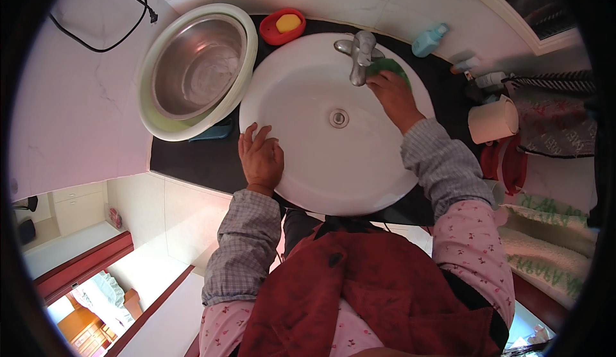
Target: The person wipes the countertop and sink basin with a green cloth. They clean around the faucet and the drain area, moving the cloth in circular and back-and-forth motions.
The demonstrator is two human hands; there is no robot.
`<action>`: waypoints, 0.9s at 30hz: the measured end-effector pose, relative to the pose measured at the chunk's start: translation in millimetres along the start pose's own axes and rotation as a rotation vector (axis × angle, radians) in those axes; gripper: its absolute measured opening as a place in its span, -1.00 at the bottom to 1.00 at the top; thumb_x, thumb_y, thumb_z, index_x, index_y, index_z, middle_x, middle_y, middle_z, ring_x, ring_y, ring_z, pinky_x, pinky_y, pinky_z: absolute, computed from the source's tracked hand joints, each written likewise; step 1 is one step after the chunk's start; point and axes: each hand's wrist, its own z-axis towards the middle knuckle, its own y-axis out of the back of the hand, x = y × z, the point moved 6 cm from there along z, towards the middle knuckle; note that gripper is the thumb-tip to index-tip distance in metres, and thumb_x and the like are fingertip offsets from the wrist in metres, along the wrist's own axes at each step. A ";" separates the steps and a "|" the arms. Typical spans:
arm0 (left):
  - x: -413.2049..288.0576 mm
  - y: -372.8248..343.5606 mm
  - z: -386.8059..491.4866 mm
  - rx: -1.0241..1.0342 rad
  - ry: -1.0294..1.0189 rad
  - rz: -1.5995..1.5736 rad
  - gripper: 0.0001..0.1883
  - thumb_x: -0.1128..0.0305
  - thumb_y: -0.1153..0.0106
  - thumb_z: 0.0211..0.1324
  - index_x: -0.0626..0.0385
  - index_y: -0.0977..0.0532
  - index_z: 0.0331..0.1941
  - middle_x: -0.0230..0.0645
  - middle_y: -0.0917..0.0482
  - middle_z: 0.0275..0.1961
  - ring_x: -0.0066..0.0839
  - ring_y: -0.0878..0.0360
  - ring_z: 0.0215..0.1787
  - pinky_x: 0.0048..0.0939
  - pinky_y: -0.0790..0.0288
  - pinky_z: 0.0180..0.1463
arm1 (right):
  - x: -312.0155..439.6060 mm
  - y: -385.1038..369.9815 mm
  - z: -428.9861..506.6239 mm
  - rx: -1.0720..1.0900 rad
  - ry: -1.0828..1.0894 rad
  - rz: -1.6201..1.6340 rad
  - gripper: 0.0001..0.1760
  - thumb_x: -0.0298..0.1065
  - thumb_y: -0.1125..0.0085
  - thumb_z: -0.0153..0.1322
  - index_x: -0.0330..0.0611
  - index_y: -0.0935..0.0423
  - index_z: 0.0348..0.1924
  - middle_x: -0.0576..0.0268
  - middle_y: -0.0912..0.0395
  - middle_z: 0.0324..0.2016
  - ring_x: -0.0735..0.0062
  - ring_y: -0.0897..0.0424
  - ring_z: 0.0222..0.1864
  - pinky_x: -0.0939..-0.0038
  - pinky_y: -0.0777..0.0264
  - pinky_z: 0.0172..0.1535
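Observation:
A white washbasin [308, 164] with a metal drain [339, 118] is set in a black countertop. My right hand [392, 95] is on a green scouring pad [393, 70] at the basin's back right, just beside the chrome faucet [361, 58]; its fingertips overlap the pad's near edge. My left hand [261, 157] rests on the basin's left rim, fingers spread, with nothing in it. Checked grey sleeves cover both forearms. To the left of the faucet, behind the basin, a red soap dish [269, 32] holds a yellow bar of soap [288, 23].
A steel bowl [199, 68] sits inside a pale green basin [147, 92] at the left, over a blue object [214, 132]. At right stand a light-blue bottle [428, 41], a toilet paper roll [493, 120] and several small bottles. Towels [544, 246] hang at far right.

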 end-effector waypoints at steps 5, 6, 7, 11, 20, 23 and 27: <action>1.1 0.0 -0.6 -0.018 -0.005 -0.018 -0.91 0.37 -0.20 0.13 0.05 -0.66 -0.36 -0.44 -0.63 0.16 -0.17 -0.31 0.45 0.13 -0.09 0.51 | -0.2 -5.6 5.4 0.042 0.026 -0.087 -0.86 -0.41 -0.26 0.33 -0.14 -0.69 -0.26 0.31 -0.63 -0.20 0.26 -0.56 -0.01 0.25 -0.51 0.02; 1.2 -0.2 -0.1 -0.017 -0.003 -0.015 -0.91 0.37 -0.20 0.13 0.05 -0.66 -0.36 -0.44 -0.63 0.16 -0.17 -0.31 0.45 0.13 -0.10 0.51 | 1.5 -7.6 8.1 0.037 0.043 -0.106 -0.87 -0.41 -0.26 0.33 -0.13 -0.70 -0.27 0.32 -0.63 -0.19 0.27 -0.56 -0.01 0.26 -0.51 0.02; 1.2 -0.2 0.2 -0.015 -0.001 -0.009 -0.91 0.37 -0.20 0.13 0.05 -0.66 -0.36 -0.43 -0.63 0.15 -0.16 -0.31 0.45 0.13 -0.10 0.51 | 2.2 -11.7 11.3 0.062 0.036 -0.132 -0.87 -0.41 -0.26 0.33 -0.13 -0.70 -0.27 0.33 -0.64 -0.18 0.27 -0.56 -0.01 0.26 -0.51 0.03; 1.1 0.1 0.0 -0.011 0.005 -0.018 -0.91 0.38 -0.20 0.12 0.06 -0.66 -0.36 -0.43 -0.63 0.15 -0.16 -0.32 0.44 0.13 -0.10 0.51 | 2.8 -3.9 4.1 0.047 0.014 -0.060 -0.85 -0.42 -0.26 0.31 -0.13 -0.71 -0.27 0.33 -0.65 -0.19 0.27 -0.56 -0.01 0.27 -0.52 0.01; 0.5 0.2 -0.2 -0.025 -0.006 -0.012 -0.92 0.39 -0.21 0.12 0.07 -0.66 -0.36 -0.43 -0.63 0.16 -0.17 -0.33 0.44 0.14 -0.11 0.50 | 2.2 -16.2 15.7 0.071 0.106 -0.153 -0.85 -0.42 -0.26 0.32 -0.15 -0.71 -0.26 0.30 -0.67 -0.18 0.25 -0.58 -0.01 0.26 -0.53 0.02; -0.1 0.6 -0.9 -0.032 -0.007 -0.011 -0.92 0.39 -0.21 0.13 0.07 -0.66 -0.37 -0.43 -0.63 0.16 -0.17 -0.33 0.44 0.13 -0.11 0.50 | 1.1 -9.4 6.7 0.031 0.036 -0.071 -0.83 -0.43 -0.25 0.29 -0.14 -0.70 -0.25 0.29 -0.67 -0.19 0.24 -0.58 -0.01 0.27 -0.53 0.01; 1.5 -0.7 -0.1 -0.037 -0.005 -0.019 -0.92 0.38 -0.21 0.13 0.07 -0.65 -0.37 -0.44 -0.62 0.16 -0.18 -0.32 0.45 0.13 -0.11 0.50 | -4.4 9.5 -13.5 0.088 -0.007 -0.053 -0.78 -0.45 -0.23 0.25 -0.12 -0.70 -0.25 0.28 -0.67 -0.19 0.22 -0.58 -0.02 0.26 -0.53 0.02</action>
